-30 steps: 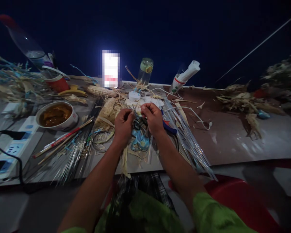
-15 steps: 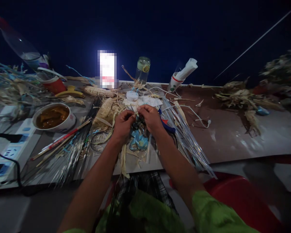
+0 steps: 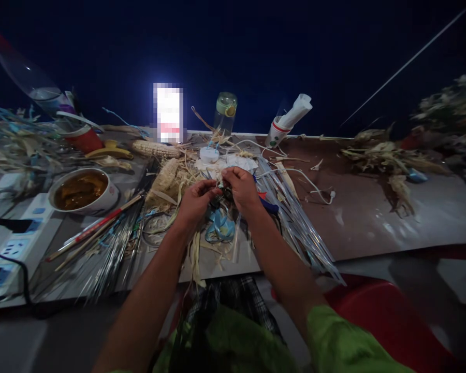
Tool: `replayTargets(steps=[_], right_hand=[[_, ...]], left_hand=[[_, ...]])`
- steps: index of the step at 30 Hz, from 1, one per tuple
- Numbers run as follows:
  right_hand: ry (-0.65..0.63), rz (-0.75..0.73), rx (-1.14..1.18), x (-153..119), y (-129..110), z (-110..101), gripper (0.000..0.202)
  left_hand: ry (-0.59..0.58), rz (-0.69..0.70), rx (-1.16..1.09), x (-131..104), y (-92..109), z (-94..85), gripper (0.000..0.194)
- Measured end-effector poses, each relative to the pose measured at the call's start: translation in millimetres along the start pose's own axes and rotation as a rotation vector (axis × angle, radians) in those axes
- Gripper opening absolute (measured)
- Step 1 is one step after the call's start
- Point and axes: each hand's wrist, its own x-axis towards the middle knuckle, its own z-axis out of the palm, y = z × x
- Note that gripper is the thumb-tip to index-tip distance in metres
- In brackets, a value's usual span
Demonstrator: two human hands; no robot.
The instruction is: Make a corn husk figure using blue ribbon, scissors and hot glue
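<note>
My left hand (image 3: 197, 201) and my right hand (image 3: 241, 190) meet over the middle of the littered table, fingertips pinched close together. Whatever sits between the fingers is too small and dark to make out. Just below them lies a crumpled blue ribbon (image 3: 220, 227). Strips of dry corn husk (image 3: 196, 259) hang over the table edge beneath my left hand. Beside my right hand rests a tool with a blue handle (image 3: 270, 206), partly hidden by my forearm. Beyond the fingers stands a small round white container (image 3: 209, 154).
To the left are a bowl of brown liquid (image 3: 81, 190), a power strip (image 3: 17, 246), thin wires (image 3: 114, 264) and corncobs (image 3: 157, 149). Clear tubes (image 3: 295, 217) and a white cable (image 3: 314, 181) lie right. A bottle (image 3: 225, 114) and paper cup (image 3: 276, 132) stand behind.
The view has shifted slightly, so the table items sit a little further left. My hands stay together, with the left fingers a little more spread.
</note>
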Motion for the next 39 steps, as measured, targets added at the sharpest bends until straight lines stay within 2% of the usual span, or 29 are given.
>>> replayTargets(steps=[6, 12, 22, 26, 29, 32, 36, 39], right_hand=[[-0.011, -0.022, 0.016, 1, -2, -3, 0.023], [-0.035, 0.008, 0.033, -1, -5, -3, 0.027], [0.061, 0.056, 0.155, 4, 0, -4, 0.048], [0.065, 0.023, 0.122, 2, -2, -2, 0.046], [0.063, 0.005, 0.122, 4, -3, -2, 0.042], [0.156, -0.037, 0.156, 9, -1, -6, 0.034], [0.336, -0.09, 0.11, 14, -4, -13, 0.028], [0.329, -0.1, 0.035, 12, -14, -13, 0.027]], left_hand=[[-0.009, 0.024, 0.029, 3, -8, -4.6, 0.033], [-0.043, 0.106, 0.038, 4, -9, -5.2, 0.016], [0.029, 0.173, 0.121, 6, -11, -7.6, 0.014], [0.083, 0.256, 0.184, 8, -9, -10.7, 0.012], [0.082, 0.275, 0.143, 8, -6, -13.1, 0.01], [0.06, 0.243, 0.01, 7, -2, -15.4, 0.011], [0.117, 0.231, -0.126, 8, 1, -19.1, 0.016], [0.174, 0.252, -0.147, 11, -1, -21.6, 0.016]])
